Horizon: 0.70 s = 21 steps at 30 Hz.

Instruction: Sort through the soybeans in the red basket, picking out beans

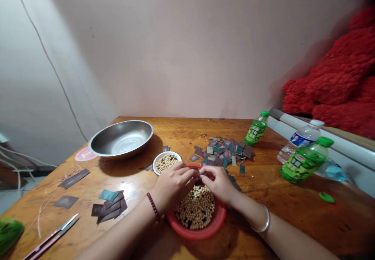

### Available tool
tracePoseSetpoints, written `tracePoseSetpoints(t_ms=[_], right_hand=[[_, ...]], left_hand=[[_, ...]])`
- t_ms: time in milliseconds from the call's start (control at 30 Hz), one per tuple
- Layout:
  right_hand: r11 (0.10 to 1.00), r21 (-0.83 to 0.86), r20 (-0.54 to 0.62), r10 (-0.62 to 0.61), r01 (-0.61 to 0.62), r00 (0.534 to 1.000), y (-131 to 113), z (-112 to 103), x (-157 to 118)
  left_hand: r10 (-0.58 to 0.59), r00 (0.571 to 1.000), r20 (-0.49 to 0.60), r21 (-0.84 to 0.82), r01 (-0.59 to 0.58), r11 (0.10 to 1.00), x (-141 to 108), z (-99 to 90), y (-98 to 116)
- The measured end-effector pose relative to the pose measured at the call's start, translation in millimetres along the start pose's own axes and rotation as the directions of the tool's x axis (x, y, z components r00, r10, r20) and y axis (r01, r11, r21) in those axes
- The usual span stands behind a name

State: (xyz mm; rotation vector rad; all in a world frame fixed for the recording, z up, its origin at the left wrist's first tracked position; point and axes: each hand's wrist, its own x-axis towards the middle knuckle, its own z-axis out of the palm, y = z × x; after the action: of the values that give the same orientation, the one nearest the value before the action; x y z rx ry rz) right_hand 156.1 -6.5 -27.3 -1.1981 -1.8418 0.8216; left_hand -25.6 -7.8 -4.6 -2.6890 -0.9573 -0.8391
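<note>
Above the far side of a red bowl (220, 223), my left hand (177, 184) and my right hand (216, 182) meet with fingertips pinched together. Between them is a small dark piece (200, 181), mostly covered by the fingers; its kind is not clear. Pale round beans or beads (195, 209) mixed with dark ones fill much of the bowl. Just beyond my left hand stands a small white bowl (154, 167) with similar pale and dark contents. Past my right hand lies a heap of small brown and green rectangular pieces (227, 152).
A wide metal basin (125, 137) stands at the back left. Several flat dark pieces (113, 207), loose thread (43, 205) and long scissors (55, 236) lie at left. On the right are green-capped bottles (304, 162), a clear bottle (299, 141) and a loose green cap (326, 197).
</note>
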Motion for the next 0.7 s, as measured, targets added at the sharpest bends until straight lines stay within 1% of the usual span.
tracePoseSetpoints(t_ms=[267,533,700], right_hand=[[1.000,0.027,-0.006,0.000,0.000,1.000,2.5,0.4,-1.5],[1.000,0.030,-0.035,-0.003,0.004,0.999,6.4,3.0,0.0],[0.999,0.045,-0.020,0.007,-0.006,1.000,4.5,2.7,-1.3]], left_hand=[[0.021,1.000,-0.017,0.006,-0.020,1.000,0.2,-1.3,0.6],[0.036,0.996,-0.085,0.037,-0.033,0.999,-2.5,0.3,-0.6],[0.017,0.997,-0.072,0.065,-0.013,0.998,-2.0,0.8,-1.5]])
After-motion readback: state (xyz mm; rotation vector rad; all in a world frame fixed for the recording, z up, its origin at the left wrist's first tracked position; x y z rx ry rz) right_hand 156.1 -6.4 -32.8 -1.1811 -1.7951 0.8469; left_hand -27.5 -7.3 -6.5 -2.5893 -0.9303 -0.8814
